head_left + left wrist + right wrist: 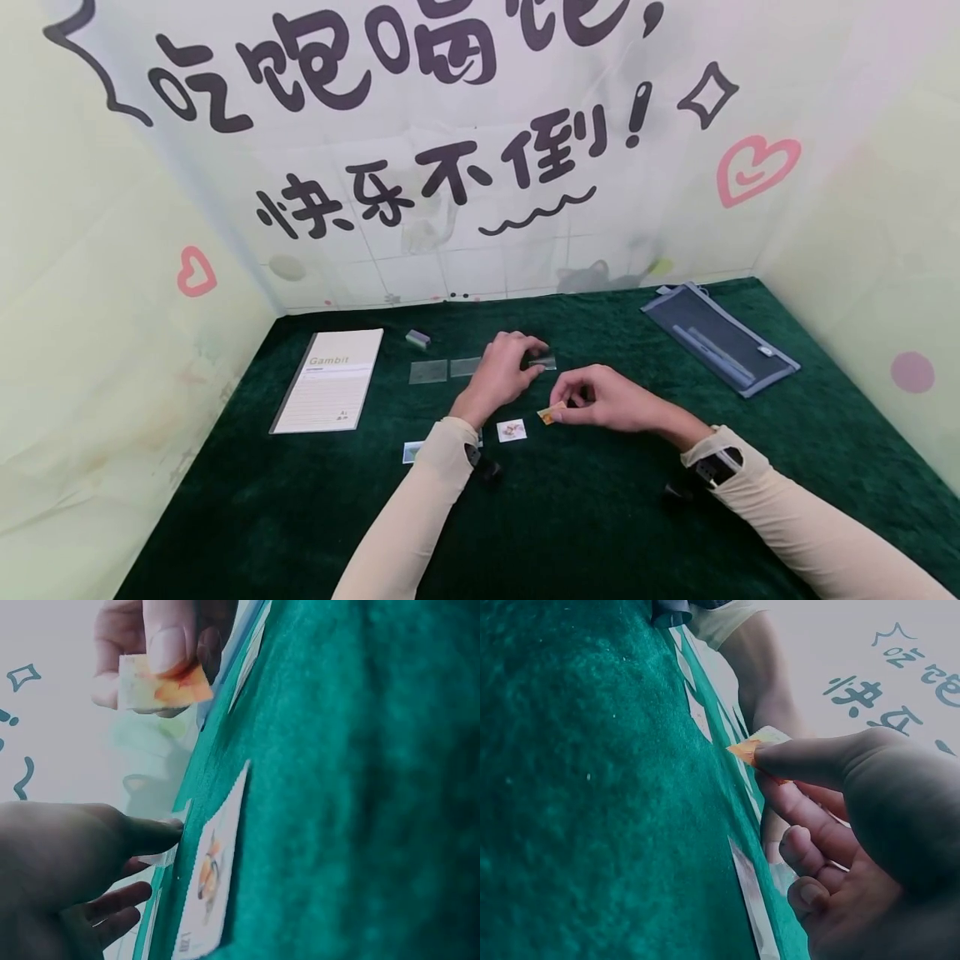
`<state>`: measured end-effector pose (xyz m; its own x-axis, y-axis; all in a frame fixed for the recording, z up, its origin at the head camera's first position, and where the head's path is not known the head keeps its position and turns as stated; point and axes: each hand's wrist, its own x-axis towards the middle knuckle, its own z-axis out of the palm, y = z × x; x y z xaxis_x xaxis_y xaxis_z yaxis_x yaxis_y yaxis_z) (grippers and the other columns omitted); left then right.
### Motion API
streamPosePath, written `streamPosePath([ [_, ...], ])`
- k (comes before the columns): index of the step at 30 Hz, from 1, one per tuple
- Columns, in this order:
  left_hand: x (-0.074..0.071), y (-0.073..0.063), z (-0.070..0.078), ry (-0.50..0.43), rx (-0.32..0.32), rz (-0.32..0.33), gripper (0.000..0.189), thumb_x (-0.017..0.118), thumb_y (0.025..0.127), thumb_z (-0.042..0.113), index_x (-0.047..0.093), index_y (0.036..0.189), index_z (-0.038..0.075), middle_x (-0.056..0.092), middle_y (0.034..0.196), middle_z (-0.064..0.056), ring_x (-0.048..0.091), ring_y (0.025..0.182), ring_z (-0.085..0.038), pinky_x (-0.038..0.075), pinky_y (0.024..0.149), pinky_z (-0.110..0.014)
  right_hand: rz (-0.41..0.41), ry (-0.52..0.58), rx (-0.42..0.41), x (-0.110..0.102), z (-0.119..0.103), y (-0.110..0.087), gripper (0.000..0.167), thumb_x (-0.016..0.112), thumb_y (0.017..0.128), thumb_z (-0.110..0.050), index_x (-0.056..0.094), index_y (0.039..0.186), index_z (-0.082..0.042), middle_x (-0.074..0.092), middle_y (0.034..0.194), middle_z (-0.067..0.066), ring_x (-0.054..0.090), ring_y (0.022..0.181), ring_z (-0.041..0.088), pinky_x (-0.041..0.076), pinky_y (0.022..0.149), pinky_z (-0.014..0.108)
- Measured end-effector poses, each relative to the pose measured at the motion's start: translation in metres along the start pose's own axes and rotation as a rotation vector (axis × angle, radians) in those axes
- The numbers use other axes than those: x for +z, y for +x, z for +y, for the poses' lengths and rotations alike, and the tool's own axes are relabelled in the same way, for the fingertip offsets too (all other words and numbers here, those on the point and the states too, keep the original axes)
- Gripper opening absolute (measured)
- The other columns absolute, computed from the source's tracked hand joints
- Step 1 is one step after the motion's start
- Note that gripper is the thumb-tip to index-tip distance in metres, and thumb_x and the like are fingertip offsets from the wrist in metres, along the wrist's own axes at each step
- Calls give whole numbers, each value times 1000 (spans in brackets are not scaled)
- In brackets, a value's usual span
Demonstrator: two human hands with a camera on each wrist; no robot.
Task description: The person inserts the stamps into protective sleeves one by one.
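Between thumb and fingertips, my right hand [611, 398] pinches a small orange-and-yellow stamp [169, 684], held above the cloth. My left hand [498, 371] reaches farther back, its thumb and fingers gripping the edge of a clear plastic sleeve [549, 363], which tilts up slightly in the left wrist view [166, 855]. Two more clear sleeves lie to its left, one flat [428, 372], one partly behind the hand [463, 367]. A white stamp with a small picture [512, 430] lies between the forearms. Another stamp [411, 452] shows beside the left sleeve cuff, which partly hides a further one.
A notebook [330, 379] lies at the left of the green cloth [585, 533]. Behind the clear sleeves sits a small eraser-like block [417, 338]. A blue mesh zip pouch [720, 337] with slim items inside lies at the back right. Printed curtains enclose the table.
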<state>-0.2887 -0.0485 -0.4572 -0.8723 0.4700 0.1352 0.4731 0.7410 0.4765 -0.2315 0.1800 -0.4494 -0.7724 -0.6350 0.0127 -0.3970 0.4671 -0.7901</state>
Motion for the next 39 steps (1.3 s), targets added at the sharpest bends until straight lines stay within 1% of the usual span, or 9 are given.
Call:
streamPosePath([
  [6, 0, -1, 0, -77, -14, 19, 24, 73, 106, 22, 75, 130, 22, 73, 119, 2, 61, 117, -19, 54, 108, -44, 50, 22, 27, -2, 5, 1, 9, 77, 103, -34, 75, 109, -27, 69, 87, -1, 59, 71, 17, 50, 64, 27],
  [13, -9, -6, 8, -185, 31, 33, 15, 69, 109, 25, 79, 120, 21, 74, 119, 1, 68, 115, -21, 58, 105, -41, 126, 45, 77, -4, 4, 2, 12, 74, 104, -37, 76, 112, -28, 70, 92, 1, 60, 70, 20, 51, 61, 30],
  [18, -16, -17, 10, -286, 29, 58, 13, 66, 110, 26, 74, 118, 20, 76, 118, 2, 71, 113, -22, 59, 102, -39, 189, 97, 87, -5, 3, 1, 11, 72, 106, -32, 75, 115, -25, 74, 101, 5, 64, 71, 24, 54, 58, 33],
  [22, -17, -33, 7, -387, 6, 86, 10, 67, 109, 26, 71, 117, 21, 79, 111, 5, 73, 104, -12, 60, 97, -37, 250, 106, 87, -4, 3, 0, 14, 71, 106, -32, 75, 117, -24, 76, 109, 3, 69, 89, 27, 57, 73, 33],
  [25, -18, -45, 5, -466, -24, 113, 10, 71, 107, 29, 74, 116, 24, 82, 107, 9, 74, 100, -8, 60, 94, -38, 289, 138, 98, -4, 2, -1, 20, 70, 107, -37, 74, 120, -23, 78, 110, 3, 71, 96, 29, 58, 82, 33],
  [29, -18, -55, 5, -540, -59, 132, 14, 74, 105, 37, 79, 114, 27, 84, 102, 13, 76, 101, -6, 58, 94, -39, 324, 189, 106, -4, 1, -3, 27, 68, 108, -41, 72, 124, -20, 81, 107, 9, 69, 85, 32, 57, 75, 32],
  [33, -17, -57, 5, -578, -77, 118, 22, 72, 105, 44, 80, 115, 26, 84, 102, 13, 75, 109, -8, 57, 98, -42, 347, 216, 93, -5, 3, -4, 27, 67, 109, -39, 71, 124, -17, 81, 108, 16, 63, 72, 29, 53, 65, 31],
  [36, -16, -57, 3, -607, -105, 99, 26, 71, 105, 47, 81, 115, 26, 85, 104, 12, 72, 116, -11, 56, 104, -47, 367, 226, 76, -7, 4, -3, 25, 67, 109, -37, 71, 122, -16, 81, 109, 19, 63, 70, 25, 53, 64, 32],
  [39, -16, -58, 2, -644, -130, 77, 28, 71, 104, 50, 82, 114, 27, 85, 106, 10, 70, 120, -14, 53, 110, -51, 373, 240, 60, -7, 4, -1, 24, 67, 109, -37, 70, 122, -17, 81, 111, 19, 63, 68, 26, 54, 64, 34],
])
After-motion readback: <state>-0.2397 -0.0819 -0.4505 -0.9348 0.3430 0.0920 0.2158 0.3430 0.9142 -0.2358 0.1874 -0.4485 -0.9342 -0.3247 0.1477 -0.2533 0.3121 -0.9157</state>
